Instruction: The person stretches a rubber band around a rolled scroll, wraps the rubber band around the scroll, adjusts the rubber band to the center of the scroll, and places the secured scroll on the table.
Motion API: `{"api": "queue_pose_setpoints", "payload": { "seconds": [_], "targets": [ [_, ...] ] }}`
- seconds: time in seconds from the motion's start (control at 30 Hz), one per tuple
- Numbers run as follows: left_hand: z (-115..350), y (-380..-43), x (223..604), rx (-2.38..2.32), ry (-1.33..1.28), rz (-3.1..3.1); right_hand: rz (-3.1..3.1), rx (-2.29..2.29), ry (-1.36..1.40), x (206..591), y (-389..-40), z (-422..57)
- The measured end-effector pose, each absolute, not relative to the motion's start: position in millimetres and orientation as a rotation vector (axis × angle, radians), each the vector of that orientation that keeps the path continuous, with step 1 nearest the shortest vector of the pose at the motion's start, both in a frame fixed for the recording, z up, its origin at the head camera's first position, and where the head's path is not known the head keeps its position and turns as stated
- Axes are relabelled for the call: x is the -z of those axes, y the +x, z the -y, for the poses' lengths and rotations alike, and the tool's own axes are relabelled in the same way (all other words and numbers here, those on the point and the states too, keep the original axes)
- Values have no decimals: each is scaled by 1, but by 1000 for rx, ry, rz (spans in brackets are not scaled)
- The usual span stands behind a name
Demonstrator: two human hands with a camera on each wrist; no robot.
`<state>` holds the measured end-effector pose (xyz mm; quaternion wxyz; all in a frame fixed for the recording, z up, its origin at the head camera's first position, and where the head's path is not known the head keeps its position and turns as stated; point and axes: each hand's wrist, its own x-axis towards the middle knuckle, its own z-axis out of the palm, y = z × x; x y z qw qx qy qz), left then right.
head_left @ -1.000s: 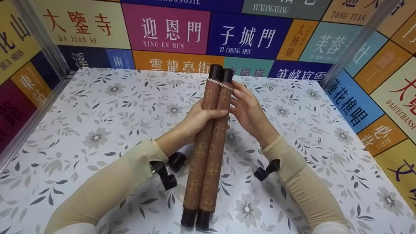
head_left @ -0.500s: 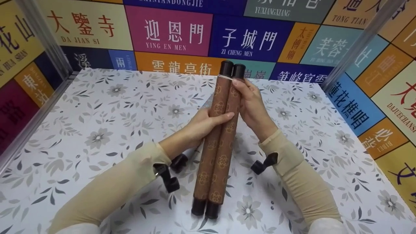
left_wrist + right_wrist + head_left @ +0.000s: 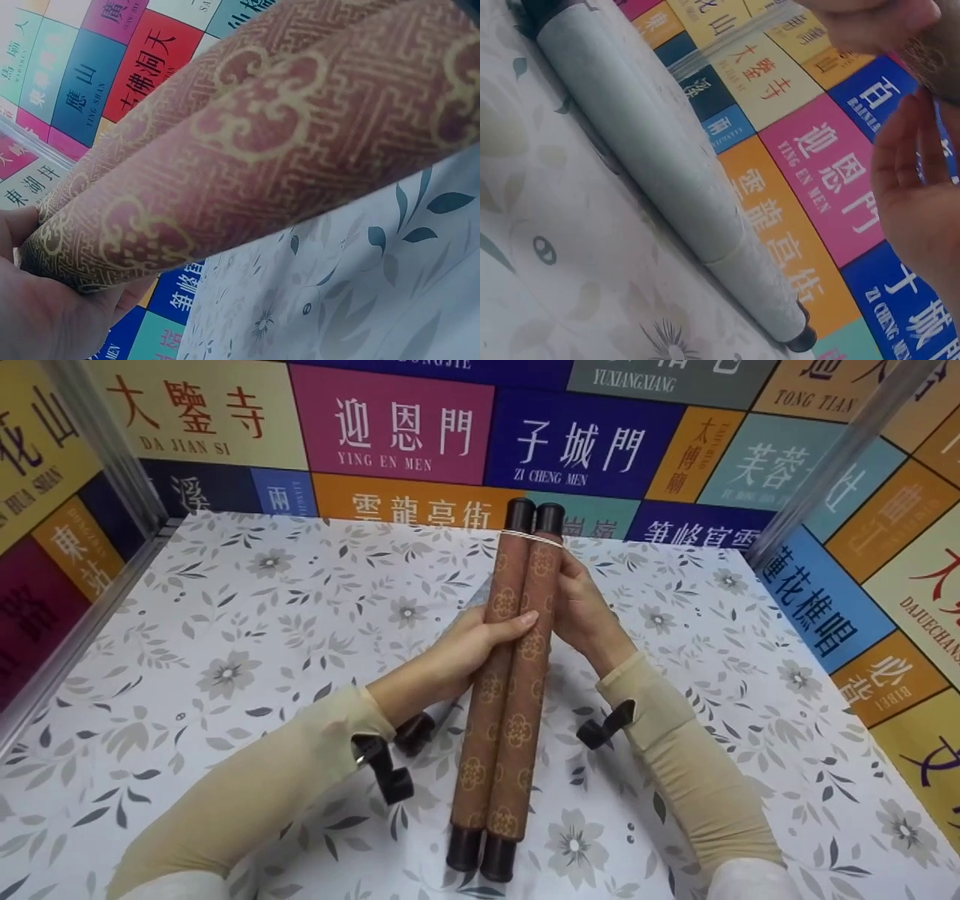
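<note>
Two brown scrolls [image 3: 499,682] with gold flower patterns and dark end knobs stand side by side, tilted, in the head view. A white string [image 3: 532,538] crosses them below the upper knobs. Around their middle, my left hand [image 3: 457,649] grips both, thumb across the front; the left wrist view shows the patterned rolls [image 3: 247,142] close up. At the upper right edge, my right hand [image 3: 592,611] has its fingers bent at the string's end, seemingly pinching it; its fingertips are partly behind the scroll. The right wrist view shows these fingers [image 3: 900,142] curled below the brown roll.
A pale grey scroll [image 3: 645,142] with dark knobs lies on the table behind the held pair. Its near knob [image 3: 415,733] shows beside my left wrist. A flower-patterned cloth [image 3: 225,675] covers the table. Panels with lettering [image 3: 390,427] stand at the back and sides.
The scroll pair has shifted right since a second ago. My right thumb, on the right scroll's front half a second ago, has moved off to its right edge, and the string shows across both.
</note>
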<state>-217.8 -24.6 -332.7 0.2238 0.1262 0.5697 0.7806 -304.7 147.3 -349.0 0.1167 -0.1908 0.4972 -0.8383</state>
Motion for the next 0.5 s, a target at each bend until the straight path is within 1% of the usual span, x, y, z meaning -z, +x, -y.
{"api": "queue_pose_setpoints", "payload": {
  "seconds": [0.23, 0.5],
  "targets": [
    [23, -215, 333, -2098, 410, -1570, -1670, 2588, -453, 346, -304, -139],
    [24, -214, 333, -2131, 412, -1550, -1553, 2670, -560, 349, -305, -142]
  ]
}}
